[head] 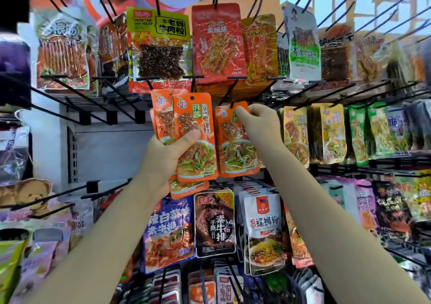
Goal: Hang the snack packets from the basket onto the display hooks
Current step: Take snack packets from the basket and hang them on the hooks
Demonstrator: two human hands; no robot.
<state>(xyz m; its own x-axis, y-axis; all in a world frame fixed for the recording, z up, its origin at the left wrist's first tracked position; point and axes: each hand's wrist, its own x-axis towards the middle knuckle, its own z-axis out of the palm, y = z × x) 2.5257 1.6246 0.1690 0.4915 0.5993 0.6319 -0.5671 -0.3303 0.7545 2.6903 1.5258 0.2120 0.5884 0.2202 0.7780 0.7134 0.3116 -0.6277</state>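
- While I watch through the head camera, my left hand [163,161] has its grip clamped on a fanned bunch of orange snack packets [194,138], thumb pressed across the front one.
- Right of that bunch, my right hand [258,126] has its grip pinching the top edge of another orange packet [235,147], which hangs at a black display hook [232,104].
- Above the bunch hang a yellow-green packet [161,44] and a red packet [218,42].
- Below the bunch hang a purple-blue packet [169,236] and a dark packet [214,224].
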